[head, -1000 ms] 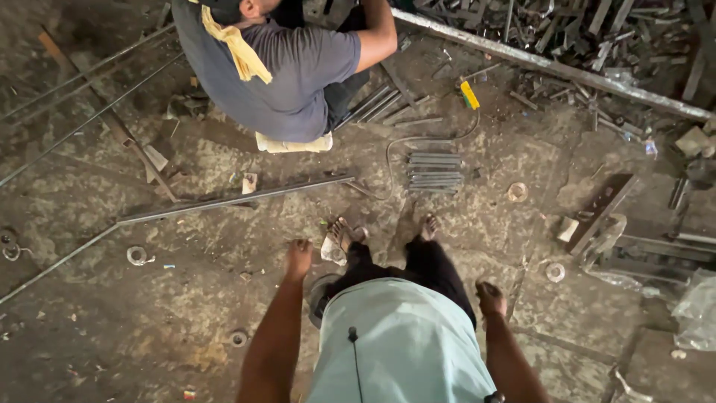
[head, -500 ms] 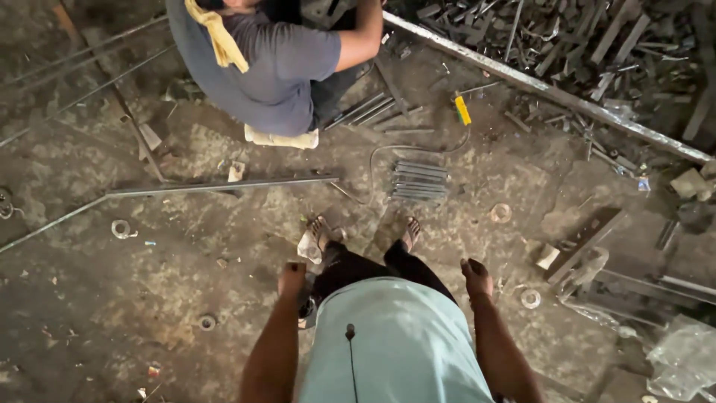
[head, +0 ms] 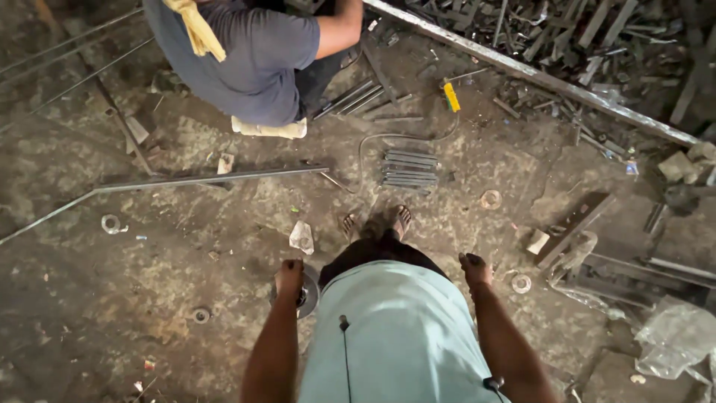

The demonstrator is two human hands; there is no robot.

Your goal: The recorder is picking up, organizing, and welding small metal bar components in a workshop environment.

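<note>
A grimy concrete workshop floor (head: 149, 298), stained and littered with metal scrap, fills the view from above. The person wearing the camera stands in a pale green shirt and dark trousers, both arms hanging at the sides. The left hand (head: 289, 277) is loosely curled and holds nothing; it hangs in front of a round grey metal disc (head: 307, 295) lying on the floor just beside the left leg, though whether it touches the disc cannot be told. The right hand (head: 475, 270) is likewise empty, fingers bent loosely downward, with a small metal ring (head: 521, 283) on the floor near it. Ahead of the feet lies a neat stack of short flat steel bars (head: 409, 169), and a long thin steel bar (head: 209, 180) runs across the floor to the left. A co-worker in a grey-blue T-shirt (head: 246, 60) crouches at the top, a yellow cloth (head: 195, 30) over the shoulder. A small yellow tool (head: 451, 97) rests beyond the stack, beside a long steel angle rail (head: 537, 78) backed by a heap of scrap pieces. Crumpled clear plastic (head: 679, 336) lies at the lower right.
</note>
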